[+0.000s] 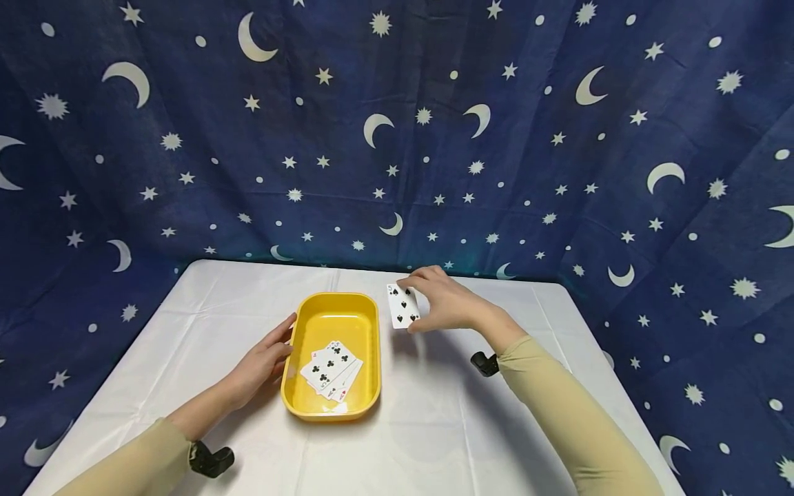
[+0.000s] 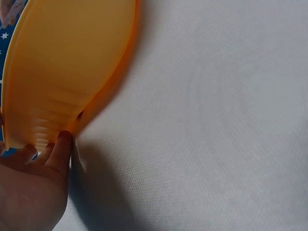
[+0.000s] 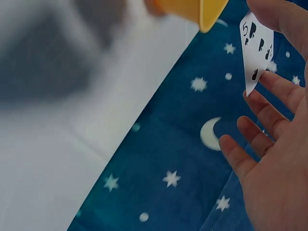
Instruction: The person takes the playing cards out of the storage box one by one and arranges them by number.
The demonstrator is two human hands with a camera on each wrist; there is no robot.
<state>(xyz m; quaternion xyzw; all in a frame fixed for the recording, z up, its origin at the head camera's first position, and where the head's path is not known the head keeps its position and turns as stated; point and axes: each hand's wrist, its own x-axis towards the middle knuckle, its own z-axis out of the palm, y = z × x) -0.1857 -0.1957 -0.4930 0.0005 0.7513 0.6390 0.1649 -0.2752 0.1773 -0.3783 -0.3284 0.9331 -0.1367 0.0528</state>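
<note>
In the head view my right hand [image 1: 443, 300] pinches a five of spades playing card [image 1: 403, 309] between thumb and fingers, face toward the camera. It is held to the right of a yellow tray [image 1: 375, 310]. The right wrist view shows the card [image 3: 257, 50] tilted under the thumb, with the other fingers [image 3: 264, 113] spread. My left hand [image 1: 263, 365] rests against the tray's left side, its fingers fairly straight. Several playing cards lie overlapping in the tray, with a five of clubs [image 1: 327, 367] on top and red-marked cards partly hidden beneath.
A white cloth [image 1: 428, 427] covers the table, with slight creases. Behind and at both sides hangs a dark blue curtain [image 1: 347, 89] with moons and stars. Black wrist devices [image 1: 211, 460] sit at both sleeves.
</note>
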